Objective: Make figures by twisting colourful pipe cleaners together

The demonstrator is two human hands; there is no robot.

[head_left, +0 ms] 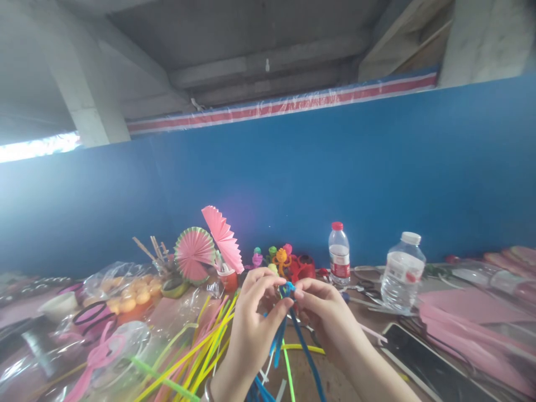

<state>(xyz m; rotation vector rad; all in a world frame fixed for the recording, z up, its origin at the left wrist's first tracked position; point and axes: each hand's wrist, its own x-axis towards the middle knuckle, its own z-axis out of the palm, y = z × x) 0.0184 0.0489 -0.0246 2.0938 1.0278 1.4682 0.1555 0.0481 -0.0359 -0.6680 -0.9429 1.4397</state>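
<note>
My left hand [253, 326] and my right hand [324, 315] meet over the table, both pinching the twisted top of a bundle of blue pipe cleaners [287, 290]. The blue stems [307, 354] hang down between my wrists. Under and left of my left hand lies a loose spread of yellow, green and pink pipe cleaners [201, 352]. A black tablet or phone [422, 365] lies just right of my right forearm.
Two pink folded paper fans [195, 254] stand in a cup behind. Small colourful pipe-cleaner figures [280, 259] sit by a red object. Two water bottles [339, 254] [402, 273] stand at right. Pink paper sheets [473, 324] lie far right, plastic bags with orange balls [129, 293] at left. A blue wall is behind.
</note>
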